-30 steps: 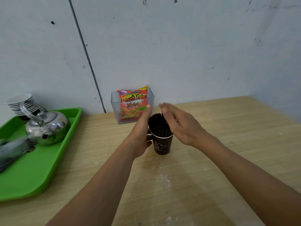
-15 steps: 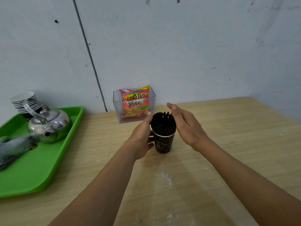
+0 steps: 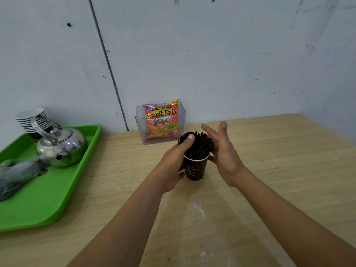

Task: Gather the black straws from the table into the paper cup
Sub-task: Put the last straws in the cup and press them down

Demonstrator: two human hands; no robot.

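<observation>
One pale wooden table carries everything, and both hands meet near its middle. Far off to the left of the grip lies a green tray, bearing a shiny metal kettle, a stack of striped cups behind it and a dark wrapped bundle, too blurred to make out further. Just beyond the grip, against the wall, a clear plastic box holds a red and orange snack packet standing upright; it reads "Kentang Goreng", "French Fries" and "2000".

Between the hands stands the paper cup, dark brown with a white rim and a pale cup drawing whose lettering is too small to read. The black straws stand upright in it as a dense bundle, their ends fanning out a little above the rim.

On the cup's left, the left hand grips it, lower fingers curled round its near side and one digit lying up along the bundle with its tip near the straw ends. Opposite it, the right hand is spread flat, fingers straight and thumb raised, its palm facing the right side of the straws and its fingers touching them.
</observation>
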